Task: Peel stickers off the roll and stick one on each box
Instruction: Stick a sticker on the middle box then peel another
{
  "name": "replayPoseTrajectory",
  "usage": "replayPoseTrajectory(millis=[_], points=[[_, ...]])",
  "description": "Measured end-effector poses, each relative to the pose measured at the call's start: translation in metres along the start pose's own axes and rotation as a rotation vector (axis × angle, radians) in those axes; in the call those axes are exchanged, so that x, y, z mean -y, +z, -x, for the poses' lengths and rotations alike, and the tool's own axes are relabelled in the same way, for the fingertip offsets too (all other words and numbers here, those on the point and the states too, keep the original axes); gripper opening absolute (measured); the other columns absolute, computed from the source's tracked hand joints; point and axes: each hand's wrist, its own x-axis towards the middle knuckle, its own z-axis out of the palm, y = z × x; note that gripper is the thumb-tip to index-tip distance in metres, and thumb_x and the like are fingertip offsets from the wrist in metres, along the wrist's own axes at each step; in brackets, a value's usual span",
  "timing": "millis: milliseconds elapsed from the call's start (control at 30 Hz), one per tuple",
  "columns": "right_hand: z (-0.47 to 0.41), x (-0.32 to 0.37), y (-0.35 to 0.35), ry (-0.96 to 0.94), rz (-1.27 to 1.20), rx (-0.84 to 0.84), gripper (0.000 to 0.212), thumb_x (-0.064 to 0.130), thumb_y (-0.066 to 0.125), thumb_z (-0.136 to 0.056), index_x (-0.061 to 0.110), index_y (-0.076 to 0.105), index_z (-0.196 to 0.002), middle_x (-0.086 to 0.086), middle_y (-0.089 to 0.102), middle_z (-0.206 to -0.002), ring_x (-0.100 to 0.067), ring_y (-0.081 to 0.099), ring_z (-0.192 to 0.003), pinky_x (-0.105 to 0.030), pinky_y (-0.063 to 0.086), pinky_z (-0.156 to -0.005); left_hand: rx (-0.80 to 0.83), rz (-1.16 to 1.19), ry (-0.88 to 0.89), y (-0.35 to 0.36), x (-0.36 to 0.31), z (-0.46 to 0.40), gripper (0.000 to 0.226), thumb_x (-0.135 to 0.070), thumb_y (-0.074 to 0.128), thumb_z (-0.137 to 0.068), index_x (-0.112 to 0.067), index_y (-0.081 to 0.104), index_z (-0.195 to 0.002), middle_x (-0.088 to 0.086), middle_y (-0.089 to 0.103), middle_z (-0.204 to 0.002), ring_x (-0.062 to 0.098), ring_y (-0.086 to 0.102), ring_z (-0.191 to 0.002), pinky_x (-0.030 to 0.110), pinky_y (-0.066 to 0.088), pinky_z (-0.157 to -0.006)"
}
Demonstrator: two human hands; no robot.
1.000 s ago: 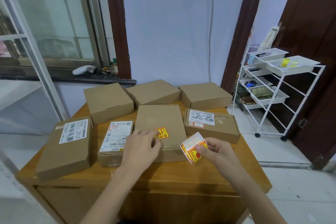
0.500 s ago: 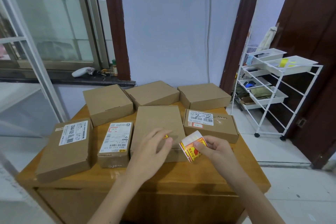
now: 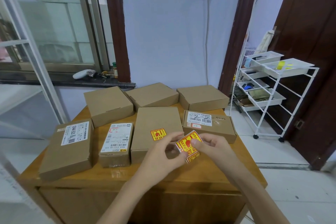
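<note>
In the head view, both hands meet over the front of the wooden bench (image 3: 214,174), and their fingers hide much of the sticker roll (image 3: 189,146), so whether a sticker is partly peeled cannot be made out. The right hand (image 3: 211,148) has its grip closed on the roll's right side with the thumb pressed on the glossy red-and-yellow face, while the left hand (image 3: 163,156) pinches its left edge. Seven plain matte cardboard boxes lie flat on the bench; the middle front box (image 3: 154,125) carries one square red-and-yellow sticker (image 3: 158,134), its print too small to read.
</note>
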Motion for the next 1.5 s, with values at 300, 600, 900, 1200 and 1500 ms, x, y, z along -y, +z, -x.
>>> replayPoseTrajectory(millis=[300,600,900,1200,1500], points=[[0.005,-0.003,-0.008,-0.005,0.072,0.066,0.023,0.013,0.067,-0.088,0.013,0.068,-0.111,0.002,0.078,-0.097,-0.005,0.073,-0.089,-0.013,0.054,-0.074,0.015,0.067,-0.077,0.002,-0.003,-0.001,0.046,-0.042,0.062,-0.088,-0.047,0.046,-0.131,-0.019,0.055,-0.132,-0.002,0.055,-0.115,0.026,0.052,-0.095],[0.002,-0.013,-0.003,-0.005,0.002,-0.044,0.018,0.011,0.063,-0.09,0.005,0.072,-0.104,-0.002,0.079,-0.087,-0.002,0.073,-0.077,-0.009,0.052,-0.065,-0.017,-0.247,0.098,0.005,-0.001,0.0,0.042,-0.043,0.064,-0.086,-0.039,0.056,-0.127,-0.028,0.051,-0.127,-0.005,0.042,-0.122,0.027,0.039,-0.104],[0.001,-0.011,-0.002,-0.013,-0.014,-0.047,0.02,0.013,0.064,-0.089,0.005,0.071,-0.106,-0.004,0.079,-0.089,-0.003,0.074,-0.076,-0.01,0.053,-0.064,-0.099,-0.248,0.125,0.005,0.003,0.001,0.035,-0.041,0.067,-0.085,-0.037,0.064,-0.12,-0.027,0.054,-0.117,-0.003,0.048,-0.115,0.023,0.044,-0.098],[0.0,-0.011,0.0,-0.004,-0.025,-0.009,0.021,0.011,0.064,-0.088,0.003,0.07,-0.107,0.002,0.08,-0.084,-0.004,0.074,-0.076,-0.011,0.054,-0.064,-0.125,-0.028,0.061,-0.001,0.003,0.002,0.03,-0.042,0.067,-0.083,-0.034,0.071,-0.111,-0.021,0.064,-0.11,-0.003,0.056,-0.108,0.022,0.051,-0.089],[-0.004,-0.01,0.007,-0.008,-0.028,-0.012,0.022,0.01,0.065,-0.088,0.002,0.07,-0.109,-0.008,0.079,-0.095,-0.005,0.074,-0.078,-0.011,0.054,-0.066,-0.222,0.127,-0.009,-0.01,-0.003,-0.001,0.015,-0.023,0.065,-0.089,-0.034,0.074,-0.091,-0.016,0.069,-0.094,0.004,0.064,-0.091,0.021,0.054,-0.076]])
